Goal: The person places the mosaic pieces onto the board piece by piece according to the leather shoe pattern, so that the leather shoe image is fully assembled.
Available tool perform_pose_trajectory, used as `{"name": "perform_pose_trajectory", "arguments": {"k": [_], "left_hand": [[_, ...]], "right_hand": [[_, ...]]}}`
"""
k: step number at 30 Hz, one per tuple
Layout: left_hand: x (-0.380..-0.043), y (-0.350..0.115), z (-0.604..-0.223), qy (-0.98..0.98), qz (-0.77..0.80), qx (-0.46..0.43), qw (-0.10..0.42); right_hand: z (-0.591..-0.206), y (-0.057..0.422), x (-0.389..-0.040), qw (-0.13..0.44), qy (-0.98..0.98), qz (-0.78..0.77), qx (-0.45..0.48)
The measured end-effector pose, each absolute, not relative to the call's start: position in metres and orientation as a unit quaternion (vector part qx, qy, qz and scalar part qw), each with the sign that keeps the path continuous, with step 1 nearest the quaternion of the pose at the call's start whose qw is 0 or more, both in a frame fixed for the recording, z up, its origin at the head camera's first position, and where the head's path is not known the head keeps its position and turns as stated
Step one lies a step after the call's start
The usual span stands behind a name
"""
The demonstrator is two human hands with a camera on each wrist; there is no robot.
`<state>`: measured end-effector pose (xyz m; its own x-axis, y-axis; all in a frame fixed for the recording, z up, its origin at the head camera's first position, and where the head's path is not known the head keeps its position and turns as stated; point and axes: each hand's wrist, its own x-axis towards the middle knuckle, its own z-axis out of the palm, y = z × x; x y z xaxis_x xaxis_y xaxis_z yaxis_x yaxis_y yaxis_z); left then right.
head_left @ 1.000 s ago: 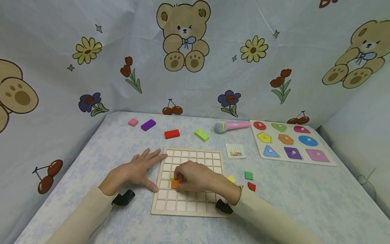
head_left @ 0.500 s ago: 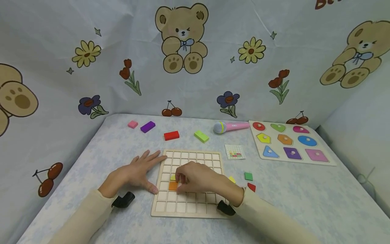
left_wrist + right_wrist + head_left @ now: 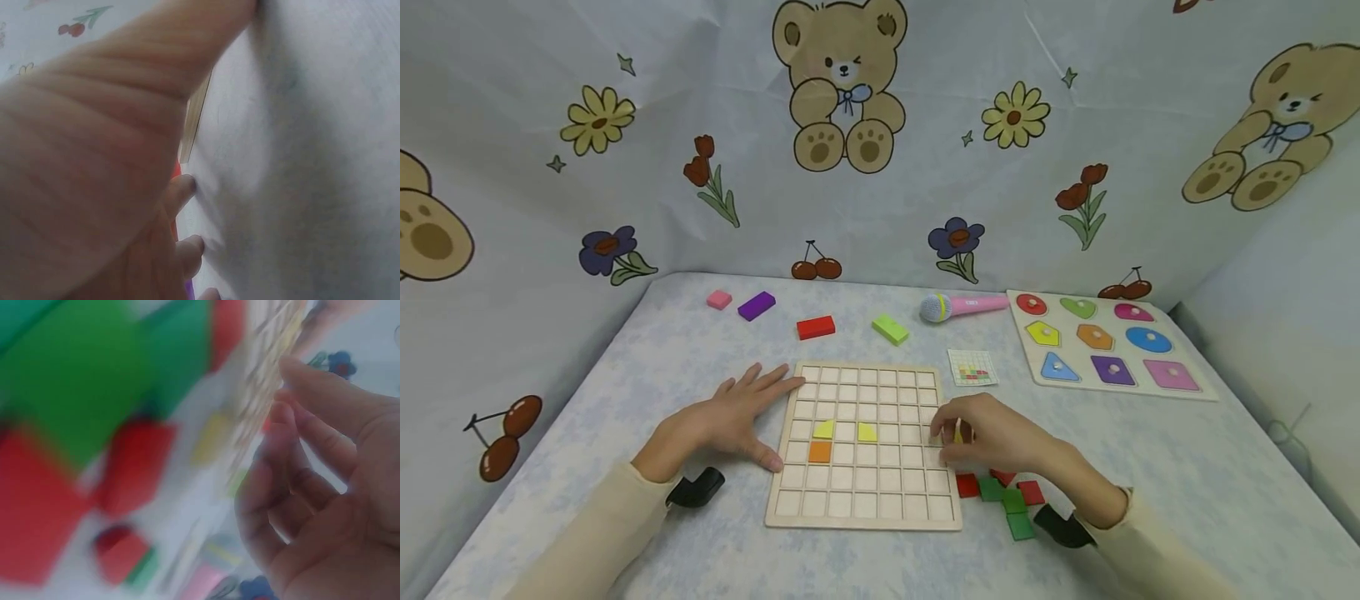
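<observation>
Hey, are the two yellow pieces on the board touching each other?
Apart. The head view shows a bare board cell between the left yellow piece and the right yellow piece.

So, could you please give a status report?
Left hand touching grid board, left side. Right hand by right edge, grip unclear. Loose tiles beside board.

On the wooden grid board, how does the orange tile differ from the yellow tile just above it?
Shape: the orange tile is a full square, while the yellow tile has its upper-left part cut away.
Colour: the first is orange, the second yellow.
Position: the orange tile sits one row nearer the person than the yellow tile.
Both lie in the same column of the wooden grid board.
</observation>
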<state>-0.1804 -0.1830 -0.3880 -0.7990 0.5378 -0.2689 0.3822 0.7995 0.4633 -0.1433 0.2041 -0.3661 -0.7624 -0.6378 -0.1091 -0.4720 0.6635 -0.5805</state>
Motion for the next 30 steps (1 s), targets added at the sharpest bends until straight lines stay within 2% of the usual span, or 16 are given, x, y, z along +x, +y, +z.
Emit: {"name": "perform_pose_trajectory", "arguments": {"k": [8,14,24,30], "left_hand": [[-0.179,-0.186,-0.389,0.927,0.199,0.25,0.196],[-0.179,-0.185,-0.387,0.926,0.202,0.255,0.193],[-0.181,-0.185,-0.387,0.928,0.197,0.253,0.19],[-0.18,-0.185,-0.387,0.929,0.2,0.25,0.184]], "right_hand": [[-0.375,0.237,-0.155,0.227,0.873,-0.336,-0.27],[-0.377,0.243,-0.158,0.247,0.87,-0.342,-0.256],[-0.38,0.242,-0.163,0.238,0.881,-0.318,-0.257],[-0.38,0.241,-0.165,0.186,0.901,-0.281,-0.273]]}}
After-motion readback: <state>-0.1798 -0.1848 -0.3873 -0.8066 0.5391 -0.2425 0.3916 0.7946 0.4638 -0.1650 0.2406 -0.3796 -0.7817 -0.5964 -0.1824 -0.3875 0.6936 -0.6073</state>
